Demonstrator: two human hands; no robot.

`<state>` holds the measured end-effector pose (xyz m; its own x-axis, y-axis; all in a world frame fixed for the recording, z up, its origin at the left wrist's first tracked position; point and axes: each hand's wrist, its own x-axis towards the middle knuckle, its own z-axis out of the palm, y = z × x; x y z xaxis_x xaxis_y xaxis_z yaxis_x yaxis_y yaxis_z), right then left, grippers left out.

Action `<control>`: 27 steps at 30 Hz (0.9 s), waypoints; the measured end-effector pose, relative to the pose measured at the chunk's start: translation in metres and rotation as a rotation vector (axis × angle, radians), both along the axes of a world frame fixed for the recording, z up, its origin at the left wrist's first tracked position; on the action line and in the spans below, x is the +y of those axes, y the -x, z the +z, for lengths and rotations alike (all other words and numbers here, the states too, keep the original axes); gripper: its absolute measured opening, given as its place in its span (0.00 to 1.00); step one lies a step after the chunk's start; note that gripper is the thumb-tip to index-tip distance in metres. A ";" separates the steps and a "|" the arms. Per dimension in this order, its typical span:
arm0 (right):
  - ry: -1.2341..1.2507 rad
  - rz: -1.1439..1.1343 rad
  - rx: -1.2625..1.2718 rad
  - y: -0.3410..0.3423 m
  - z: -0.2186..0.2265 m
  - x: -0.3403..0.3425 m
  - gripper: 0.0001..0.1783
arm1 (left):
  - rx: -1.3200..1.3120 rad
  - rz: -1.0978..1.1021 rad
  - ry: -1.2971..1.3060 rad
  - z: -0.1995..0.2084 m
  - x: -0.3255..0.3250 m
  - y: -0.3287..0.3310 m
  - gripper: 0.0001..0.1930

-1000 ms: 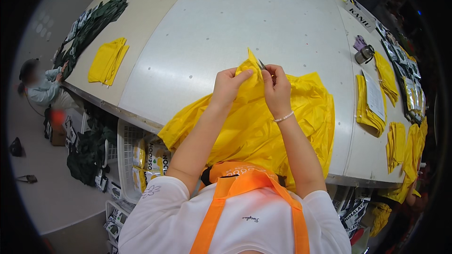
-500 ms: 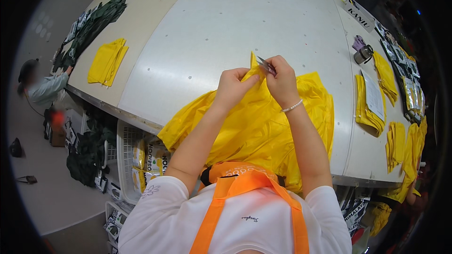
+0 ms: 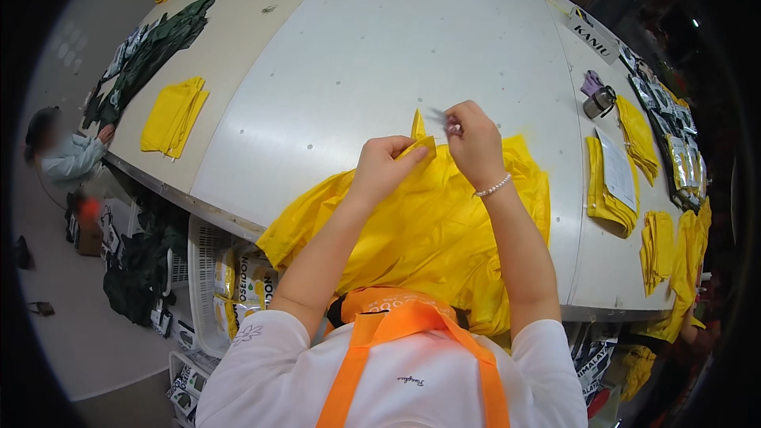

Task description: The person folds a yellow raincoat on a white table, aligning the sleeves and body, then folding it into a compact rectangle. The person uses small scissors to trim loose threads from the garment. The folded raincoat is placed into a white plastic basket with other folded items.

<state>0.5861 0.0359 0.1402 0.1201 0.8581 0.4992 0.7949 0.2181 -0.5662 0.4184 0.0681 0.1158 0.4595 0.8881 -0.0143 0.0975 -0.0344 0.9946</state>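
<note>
A crumpled yellow garment [image 3: 396,230] of thin, shiny fabric spreads over the near table edge, in front of my body. My left hand [image 3: 385,165] pinches one edge of it between thumb and fingers, and a pointed corner stands up above the grip. Just to the right, my right hand [image 3: 477,141] is closed around small metal scissors [image 3: 453,125], their blades blurred by motion. The blades point up and left, apart from the pinched fabric. A beaded bracelet circles my right wrist.
Folded yellow garments [image 3: 173,117] lie at the left, beside dark green ones [image 3: 158,51]. At the right are a metal flask [image 3: 599,101], more yellow stacks [image 3: 656,250] and a paper sheet [image 3: 617,168]. A white basket [image 3: 208,269] holds packets below the table; a person [image 3: 67,150] stands far left.
My right hand and the scissors have drawn slightly away to the right from the fabric edge. My left hand keeps its pinch. The whole view has shifted a little.
</note>
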 end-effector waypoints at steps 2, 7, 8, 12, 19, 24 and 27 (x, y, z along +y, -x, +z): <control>-0.059 -0.087 -0.012 -0.002 -0.004 0.002 0.05 | -0.062 -0.020 0.029 0.001 0.001 0.001 0.11; -0.021 -0.088 0.318 0.008 -0.007 -0.003 0.04 | -0.028 -0.034 -0.004 -0.003 0.002 0.001 0.11; 0.030 -0.041 0.448 0.007 -0.006 -0.002 0.05 | -0.006 -0.036 -0.013 -0.004 0.003 0.001 0.11; 0.011 -0.095 0.610 -0.012 -0.017 0.009 0.06 | -0.022 -0.024 0.016 -0.001 0.003 0.002 0.12; 0.078 0.058 0.307 0.008 -0.004 -0.023 0.07 | -0.191 0.002 0.092 -0.002 0.001 0.001 0.12; -0.016 -0.001 0.065 0.010 -0.014 -0.018 0.06 | -0.070 -0.027 0.036 -0.002 0.001 0.002 0.12; -0.036 -0.090 0.005 0.008 -0.012 -0.012 0.08 | -0.059 -0.045 0.052 -0.002 0.003 0.002 0.12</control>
<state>0.5786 0.0235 0.1284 0.1989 0.8253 0.5285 0.8092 0.1659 -0.5637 0.4161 0.0715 0.1140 0.5005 0.8651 -0.0316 0.0386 0.0141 0.9992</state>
